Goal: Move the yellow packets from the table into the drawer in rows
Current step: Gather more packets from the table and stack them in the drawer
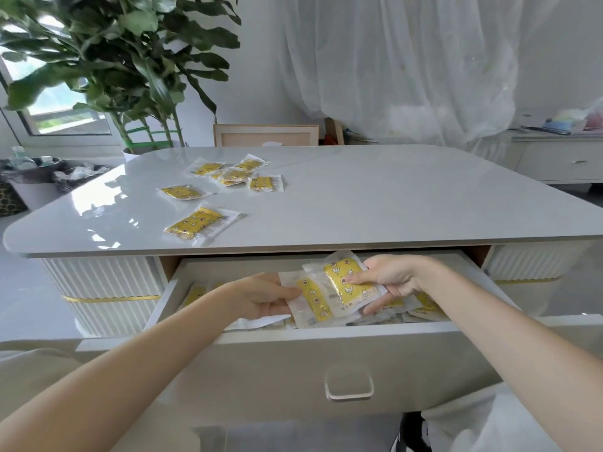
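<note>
Over the open drawer, the fingers of your left hand pinch one yellow packet by its clear margin; your right hand pinches a second packet. The loose packets lie toward the left edge of the worktop. Likely light, limp, slick: hold the sealed borders.

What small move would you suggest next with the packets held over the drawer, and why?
Probably lower both held packets into the drawer beside those already there and release: left hand and right hand each grip one above it, and more wait on the table.
</note>
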The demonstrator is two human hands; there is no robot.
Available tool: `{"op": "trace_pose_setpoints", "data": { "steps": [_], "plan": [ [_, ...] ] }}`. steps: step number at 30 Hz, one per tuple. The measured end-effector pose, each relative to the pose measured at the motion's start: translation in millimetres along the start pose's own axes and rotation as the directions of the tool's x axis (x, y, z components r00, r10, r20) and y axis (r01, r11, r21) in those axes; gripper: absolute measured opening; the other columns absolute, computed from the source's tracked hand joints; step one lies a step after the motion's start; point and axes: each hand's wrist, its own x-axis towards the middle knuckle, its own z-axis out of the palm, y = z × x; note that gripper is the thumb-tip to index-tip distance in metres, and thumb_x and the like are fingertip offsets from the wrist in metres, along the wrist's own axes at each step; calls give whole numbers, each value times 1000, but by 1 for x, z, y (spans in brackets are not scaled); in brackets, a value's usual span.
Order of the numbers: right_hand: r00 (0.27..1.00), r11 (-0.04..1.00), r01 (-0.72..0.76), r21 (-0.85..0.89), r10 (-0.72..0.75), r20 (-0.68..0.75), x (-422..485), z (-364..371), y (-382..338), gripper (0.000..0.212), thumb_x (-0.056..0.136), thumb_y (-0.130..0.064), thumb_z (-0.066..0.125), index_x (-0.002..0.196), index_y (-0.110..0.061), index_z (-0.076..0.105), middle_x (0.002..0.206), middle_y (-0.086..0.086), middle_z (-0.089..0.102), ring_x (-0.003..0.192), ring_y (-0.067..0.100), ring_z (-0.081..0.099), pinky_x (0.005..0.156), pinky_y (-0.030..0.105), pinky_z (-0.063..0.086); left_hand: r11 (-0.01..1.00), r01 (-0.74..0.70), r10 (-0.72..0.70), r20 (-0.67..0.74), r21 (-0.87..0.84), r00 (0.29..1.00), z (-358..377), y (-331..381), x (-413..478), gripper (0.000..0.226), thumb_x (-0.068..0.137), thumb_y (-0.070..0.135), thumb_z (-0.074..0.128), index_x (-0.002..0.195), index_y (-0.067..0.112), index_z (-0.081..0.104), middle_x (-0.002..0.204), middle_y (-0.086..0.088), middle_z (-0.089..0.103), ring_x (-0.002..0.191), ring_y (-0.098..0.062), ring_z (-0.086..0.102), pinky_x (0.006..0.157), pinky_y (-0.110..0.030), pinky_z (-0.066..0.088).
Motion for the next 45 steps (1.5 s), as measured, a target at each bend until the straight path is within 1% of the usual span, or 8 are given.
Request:
{"op": "trace_pose_setpoints", "data": {
  "steps": [5, 12, 16, 20, 23, 27, 39, 45],
  "plan": [
    [933, 993, -105, 52, 117, -340, -7, -34, 19, 17, 89, -16, 66, 89, -1, 58, 71, 12, 71, 59, 18, 68, 47, 28, 58, 993, 28, -8, -171, 115, 985, -12, 1, 11, 7, 94, 5, 54, 89, 7, 58, 55, 4, 67, 47, -4, 64, 51, -18, 56],
    [754, 933, -317, -169, 140, -642, -3, -57, 47, 18, 97, -10, 51, 108, -7, 37, 85, 12, 53, 64, 19, 58, 45, 25, 52, 949, 86, 38, -379, 303, 924, -16, 2, 40, 31, 93, 5, 53, 124, 2, 51, 74, -5, 50, 57, -12, 50, 47, -20, 50],
    [688, 902, -365, -231, 95, -719, 4, -65, 54, 18, 94, -4, 49, 110, -4, 42, 86, 9, 47, 64, 23, 58, 64, 36, 58, 876, 89, 159, -458, 473, 874, -12, 6, 57, 41, 93, 9, 49, 133, 4, 42, 83, -4, 47, 65, -15, 44, 56, -23, 37],
    [628, 654, -571, -497, -42, -777, 1, -64, 57, 44, 85, -5, 49, 129, -4, 44, 127, 13, 50, 114, 31, 54, 76, 34, 49, 499, 363, 194, -510, 787, 838, 5, 11, 60, 68, 96, 37, 45, 145, -2, 18, 146, -24, 27, 136, -35, 27, 110, -33, 28],
    [755, 497, -517, -697, -118, -645, 6, -58, 54, 61, 86, -17, 58, 143, -17, 39, 144, 10, 39, 132, 31, 38, 95, 37, 43, 326, 304, 221, -384, 895, 896, 19, 6, 55, 74, 90, 25, 52, 149, 12, 9, 151, -23, 5, 142, -41, 0, 115, -45, 17],
    [906, 480, -401, -780, 84, -414, 9, -48, 50, 75, 90, -26, 62, 152, -19, 22, 156, 2, 27, 137, 26, 36, 106, 35, 39, 52, 94, 259, -104, 994, 960, 24, -10, 43, 58, 91, 21, 50, 144, 31, 29, 152, -15, 2, 139, -40, 6, 109, -47, 28],
    [953, 500, -76, -862, -217, -210, -18, -1, 0, 54, 96, -27, 53, 146, -17, 36, 151, 0, 37, 135, 18, 41, 110, 32, 35, 137, -121, 297, 76, 983, 952, 27, 16, -3, 45, 95, 26, 47, 140, 23, 40, 139, 4, 49, 125, -17, 48, 103, -31, 39],
    [864, 541, 149, -828, -479, -158, -44, 29, -50, 36, 95, -28, 53, 131, -25, 56, 126, -3, 58, 93, 15, 62, 82, 25, 46, 159, -118, 568, 7, 980, 823, 20, 49, -61, 33, 94, 33, 49, 127, 31, 52, 120, 13, 61, 106, -10, 57, 89, -24, 45]
  ]
}}
